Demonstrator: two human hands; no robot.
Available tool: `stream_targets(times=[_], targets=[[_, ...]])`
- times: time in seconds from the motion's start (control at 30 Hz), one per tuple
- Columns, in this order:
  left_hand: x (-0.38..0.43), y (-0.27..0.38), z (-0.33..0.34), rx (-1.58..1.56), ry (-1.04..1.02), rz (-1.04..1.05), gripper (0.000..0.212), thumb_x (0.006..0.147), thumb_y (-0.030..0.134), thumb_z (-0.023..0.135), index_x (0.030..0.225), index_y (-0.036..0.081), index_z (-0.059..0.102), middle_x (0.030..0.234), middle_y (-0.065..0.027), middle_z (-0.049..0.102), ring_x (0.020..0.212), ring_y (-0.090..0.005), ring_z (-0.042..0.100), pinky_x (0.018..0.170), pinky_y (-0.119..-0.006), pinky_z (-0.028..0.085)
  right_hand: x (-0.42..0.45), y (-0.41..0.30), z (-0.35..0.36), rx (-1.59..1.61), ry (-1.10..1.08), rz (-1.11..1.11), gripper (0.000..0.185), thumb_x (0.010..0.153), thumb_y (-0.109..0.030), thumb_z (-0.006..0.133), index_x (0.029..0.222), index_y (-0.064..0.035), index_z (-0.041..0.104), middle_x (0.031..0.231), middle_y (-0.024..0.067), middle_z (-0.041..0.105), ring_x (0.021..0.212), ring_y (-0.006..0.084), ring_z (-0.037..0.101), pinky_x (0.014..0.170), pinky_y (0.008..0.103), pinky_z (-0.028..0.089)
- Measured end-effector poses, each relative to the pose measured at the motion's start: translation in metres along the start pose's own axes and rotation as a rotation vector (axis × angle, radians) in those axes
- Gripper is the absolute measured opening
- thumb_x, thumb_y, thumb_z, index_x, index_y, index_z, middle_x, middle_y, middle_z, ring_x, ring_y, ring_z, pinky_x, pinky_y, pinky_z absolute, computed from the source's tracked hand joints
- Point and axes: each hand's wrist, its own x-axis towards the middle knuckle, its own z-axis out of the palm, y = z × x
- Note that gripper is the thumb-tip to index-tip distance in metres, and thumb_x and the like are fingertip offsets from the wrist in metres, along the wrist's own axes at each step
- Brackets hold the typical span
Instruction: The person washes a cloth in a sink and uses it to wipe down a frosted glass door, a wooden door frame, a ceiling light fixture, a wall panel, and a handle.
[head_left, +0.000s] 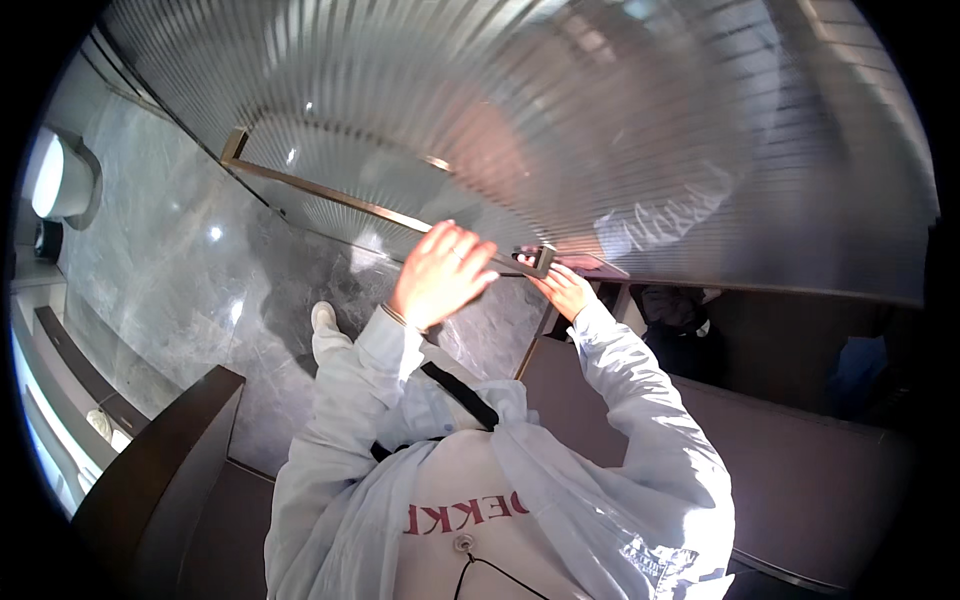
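In the head view a ribbed glass door fills the upper part, with a long brass-coloured metal handle on it. My left hand is over the middle of the handle, its back towards me and its fingers and thumb apart. A thin band circles that wrist. Whether its palm touches the bar is hidden. My right hand has its fingers at the handle's lower right end, against the corner bracket. A small dark shape beside its fingertips is too unclear to name, and its grip is partly hidden.
A grey marble-look floor lies below, with my white shoe on it. At left stand a white round fixture and a brown panel. To the right are a brown bench-like surface and dark fabric items.
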Motion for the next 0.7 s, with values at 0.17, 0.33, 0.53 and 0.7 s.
stream_targets(times=[0.17,0.33,0.53,0.7], targets=[[0.009,-0.011,0.025,0.118,0.029,-0.036,0.018,0.084,0.020,0.063,0.074,0.007,0.057,0.071,-0.0070,0.054,0.072,-0.0266,0.054,0.070,-0.039,0.043,-0.031,0.010,-0.023,-0.165,0.115,0.165,0.059,0.084,-0.024,0.045,0.143,-0.0189,0.041,0.151,-0.0078,0.033,0.138,0.0082,0.030,0.112,0.0295,0.023],[0.002,-0.020,0.053,0.385,0.130,-0.010,0.024,0.086,0.025,0.061,0.068,0.009,0.058,0.067,-0.0053,0.056,0.070,-0.0255,0.056,0.066,-0.040,0.042,-0.038,0.033,-0.062,-0.183,0.330,0.318,0.050,0.087,-0.020,0.046,0.138,-0.0212,0.049,0.148,-0.0038,0.038,0.137,0.0119,0.034,0.113,0.0344,0.019],[0.006,-0.019,0.049,0.439,0.078,-0.145,0.027,0.087,0.023,0.060,0.065,0.008,0.060,0.065,-0.0061,0.061,0.064,-0.0274,0.057,0.066,-0.040,0.044,-0.007,0.089,-0.149,0.009,0.889,0.842,0.058,0.075,-0.008,0.056,0.132,-0.0208,0.057,0.149,0.0179,0.034,0.142,0.0347,0.023,0.114,0.0518,0.001],[0.014,-0.010,0.051,0.456,0.240,-0.072,0.027,0.087,0.024,0.058,0.066,0.009,0.063,0.066,-0.0043,0.063,0.065,-0.0241,0.059,0.070,-0.037,0.046,0.022,0.058,-0.103,-0.205,0.723,0.561,0.050,0.087,-0.016,0.051,0.135,-0.0297,0.053,0.147,0.0054,0.041,0.142,0.0226,0.027,0.116,0.0406,0.008]])
